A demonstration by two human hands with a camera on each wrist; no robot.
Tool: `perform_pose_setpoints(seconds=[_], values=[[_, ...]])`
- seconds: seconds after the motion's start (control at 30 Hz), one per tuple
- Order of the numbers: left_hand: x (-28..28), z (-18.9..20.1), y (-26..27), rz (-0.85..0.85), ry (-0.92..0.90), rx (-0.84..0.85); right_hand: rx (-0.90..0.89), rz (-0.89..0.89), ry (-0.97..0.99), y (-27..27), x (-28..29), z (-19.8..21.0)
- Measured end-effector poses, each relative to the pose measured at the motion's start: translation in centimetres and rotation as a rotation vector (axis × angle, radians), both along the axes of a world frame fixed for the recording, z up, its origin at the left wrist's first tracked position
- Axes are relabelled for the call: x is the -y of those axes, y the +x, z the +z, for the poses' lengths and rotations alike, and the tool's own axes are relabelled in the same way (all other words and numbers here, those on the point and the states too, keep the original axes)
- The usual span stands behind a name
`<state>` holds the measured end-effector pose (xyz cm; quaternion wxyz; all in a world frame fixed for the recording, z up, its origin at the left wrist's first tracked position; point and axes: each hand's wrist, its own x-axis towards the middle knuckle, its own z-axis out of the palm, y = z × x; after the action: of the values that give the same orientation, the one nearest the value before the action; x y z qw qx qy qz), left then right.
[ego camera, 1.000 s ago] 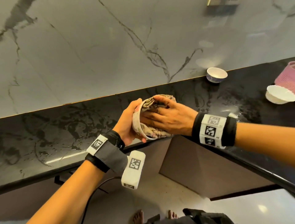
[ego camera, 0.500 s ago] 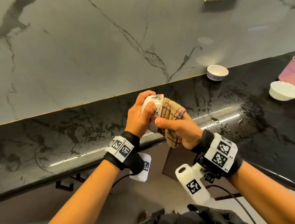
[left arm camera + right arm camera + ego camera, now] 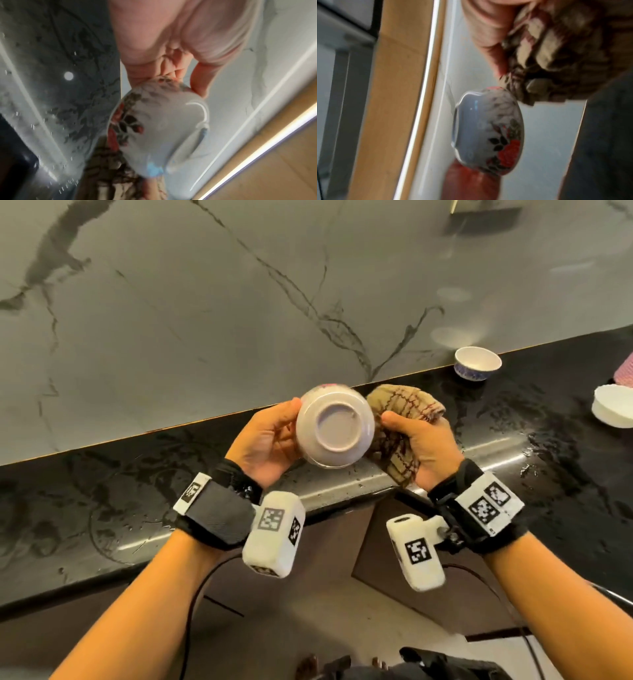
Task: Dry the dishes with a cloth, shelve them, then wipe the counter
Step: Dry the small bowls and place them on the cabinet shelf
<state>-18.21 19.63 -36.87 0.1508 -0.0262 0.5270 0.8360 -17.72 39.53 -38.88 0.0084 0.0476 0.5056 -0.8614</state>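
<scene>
A small white bowl point(image 3: 335, 429) with a red rose pattern is held over the counter's front edge, its underside turned up toward me. My left hand point(image 3: 270, 440) grips it from the left, thumb on the rim. My right hand point(image 3: 419, 443) clutches a bunched beige checked cloth point(image 3: 406, 409) pressed against the bowl's right side. In the left wrist view the bowl point(image 3: 159, 127) sits below my fingers with the cloth point(image 3: 109, 173) beyond it. From the right wrist, the cloth point(image 3: 559, 56) fills my palm and touches the bowl point(image 3: 489, 134).
The black marble counter point(image 3: 102, 491) is wet with streaks and droplets. A small blue-patterned bowl point(image 3: 478, 363) stands at the back right by the grey marble wall. A white dish point(image 3: 615, 410) and a pink ribbed container point(image 3: 625, 369) sit at the right edge.
The bowl has been turned from its side, with the cloth inside, to bottom up. The cloth has come out and now rubs the outside on the right.
</scene>
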Motion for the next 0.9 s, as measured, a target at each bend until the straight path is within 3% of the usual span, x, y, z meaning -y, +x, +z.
perform_pose_setpoints(seconds=[0.1, 0.17, 0.23, 0.3, 0.43, 0.63, 0.7, 0.8, 0.9], values=[[-0.1, -0.6, 0.4, 0.099, -0.133, -0.001, -0.223, -0.286, 0.382, 0.3, 0.3, -0.3], [-0.8, -0.5, 0.6, 0.159, -0.166, 0.023, -0.551, -0.249, 0.812, 1.4, 1.6, -0.5], [-1.5, -0.1, 1.0, 0.114, -0.124, 0.033, -0.914, -0.117, 1.352, 2.3, 3.3, -1.9], [-1.8, 0.2, 1.6, 0.040, -0.034, 0.079, -0.989, -0.032, 1.583, 2.6, 4.0, -2.9], [-1.6, 0.3, 2.3, -0.065, 0.124, 0.054, -1.074, -0.107, 1.532, 1.8, 4.3, -2.0], [-1.6, 1.2, 2.9, 0.103, -0.064, -0.289, -0.875, -0.144, 1.218, 0.5, 6.4, 1.4], [-1.6, 1.3, 3.5, 0.113, -0.178, -0.393, -0.816, -0.056, 0.974, -0.4, 6.6, 2.5], [-1.8, 1.2, 4.0, 0.114, -0.373, -0.512, -0.564, 0.201, 0.387, -1.3, 6.6, 4.0], [-1.8, 0.3, 4.2, 0.118, -0.534, -0.629, -0.330, 0.212, 0.190, -1.6, 6.3, 4.3]])
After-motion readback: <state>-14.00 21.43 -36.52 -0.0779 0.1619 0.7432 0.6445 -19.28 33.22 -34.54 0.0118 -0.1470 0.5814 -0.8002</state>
